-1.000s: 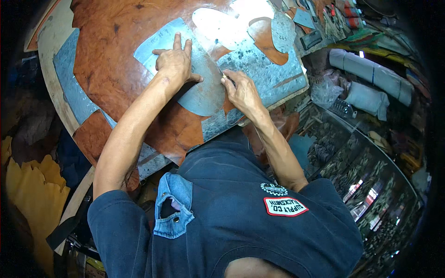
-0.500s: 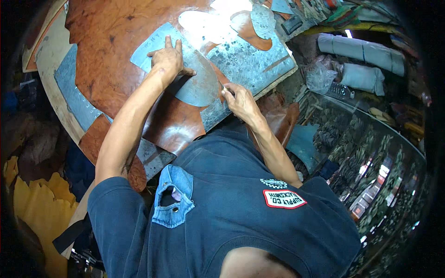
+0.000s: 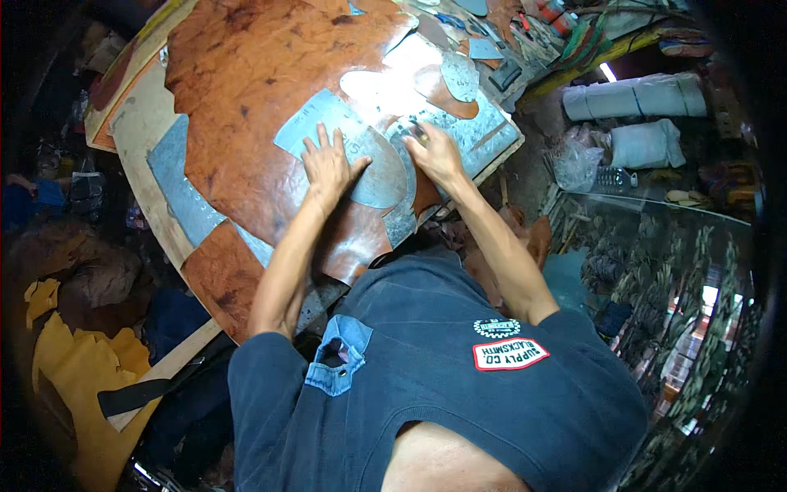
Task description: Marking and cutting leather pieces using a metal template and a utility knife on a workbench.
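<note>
My left hand lies with fingers spread on a grey-blue template sheet with a rounded right end, pressing it onto a brown leather hide. Just right of the template's curved edge, my right hand is closed around a small, thin tool, seemingly a knife, mostly hidden by the fingers. Below that hand, a narrow brown leather piece lies beside the template. Underneath is a grey, speckled metal-like sheet, bright with glare near the right hand.
A pale board borders the hide on the left. Grey-blue pieces and a dark block lie at the far right of the work surface. White wrapped rolls and a glass-topped case stand right. Yellow leather hangs lower left.
My right hand has moved farther away along the template's curved edge. My left hand stays spread on the template, a little nearer its rounded end. The whole view has shifted.
</note>
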Available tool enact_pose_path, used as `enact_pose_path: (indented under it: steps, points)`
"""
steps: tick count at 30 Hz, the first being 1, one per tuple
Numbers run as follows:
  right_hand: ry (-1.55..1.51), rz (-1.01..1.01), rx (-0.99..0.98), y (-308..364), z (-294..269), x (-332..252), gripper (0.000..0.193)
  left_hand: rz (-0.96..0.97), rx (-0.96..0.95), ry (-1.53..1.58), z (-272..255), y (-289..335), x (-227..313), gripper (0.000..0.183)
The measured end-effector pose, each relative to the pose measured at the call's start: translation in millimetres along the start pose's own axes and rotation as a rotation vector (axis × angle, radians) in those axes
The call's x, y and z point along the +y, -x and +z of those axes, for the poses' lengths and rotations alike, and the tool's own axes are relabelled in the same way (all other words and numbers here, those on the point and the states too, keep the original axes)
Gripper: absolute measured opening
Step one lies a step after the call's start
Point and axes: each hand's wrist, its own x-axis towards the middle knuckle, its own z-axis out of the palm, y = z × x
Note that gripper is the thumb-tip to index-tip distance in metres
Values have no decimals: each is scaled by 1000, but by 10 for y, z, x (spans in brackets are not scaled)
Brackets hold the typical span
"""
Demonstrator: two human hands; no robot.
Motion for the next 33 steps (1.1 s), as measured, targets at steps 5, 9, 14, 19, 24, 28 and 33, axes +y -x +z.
enact_pose_path:
  steps: [5, 9, 14, 19, 24, 28, 33]
  points:
    - [335, -158, 48, -715, 475, 97, 39, 145, 133, 229, 292, 557, 304, 72]
    - [406, -16, -83, -871, 506, 37, 37, 196, 119, 313, 314, 902, 536, 67]
    - [215, 89, -212, -1018, 373, 222, 34, 236, 170, 314, 438, 1085, 518, 67]
    - [492, -109, -200, -199, -103, 269, 27, 227, 156, 348, 453, 1107, 533, 65]
    - [203, -151, -717, 916, -632, 431, 27, 237, 129, 311, 450, 1115, 700, 70]
    - [177, 242, -701, 1345, -1108, 716, 27, 366, 43, 313, 572, 1139, 1034, 81]
    - [346, 359, -374, 1547, -1451, 1127, 29, 684, -76, 401, 534, 1070, 1388, 81]
